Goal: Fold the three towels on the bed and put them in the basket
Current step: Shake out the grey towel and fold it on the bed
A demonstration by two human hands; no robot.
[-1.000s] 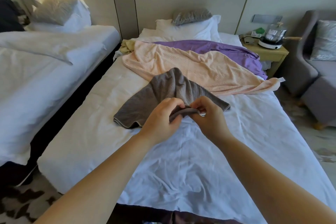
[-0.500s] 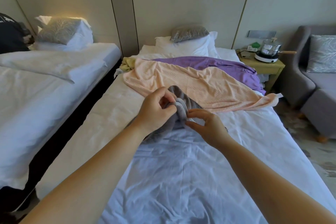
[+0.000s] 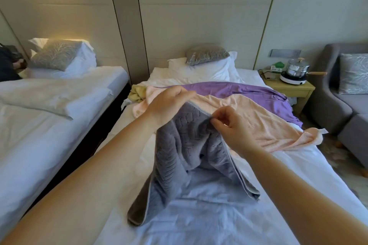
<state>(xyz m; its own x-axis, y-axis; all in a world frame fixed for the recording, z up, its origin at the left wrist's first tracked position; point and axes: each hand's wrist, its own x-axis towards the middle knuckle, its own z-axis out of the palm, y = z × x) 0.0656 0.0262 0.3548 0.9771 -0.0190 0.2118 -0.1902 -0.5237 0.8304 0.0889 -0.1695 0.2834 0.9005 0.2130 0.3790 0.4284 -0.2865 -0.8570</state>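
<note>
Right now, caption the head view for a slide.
Left hand and right hand hold a grey towel by its edge over the bed.

At the centre of the frame we hold the grey towel point(image 3: 185, 157) up by its top edge. Our left hand point(image 3: 167, 105) grips it and our right hand point(image 3: 233, 127) pinches it, while its lower end rests on the bed point(image 3: 219, 225). Above lie the peach towel point(image 3: 258, 125) and the purple towel point(image 3: 239, 89).

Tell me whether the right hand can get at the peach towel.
Probably yes: the right hand is close to the peach towel with nothing between, but it pinches the grey towel and must release it first.
</note>
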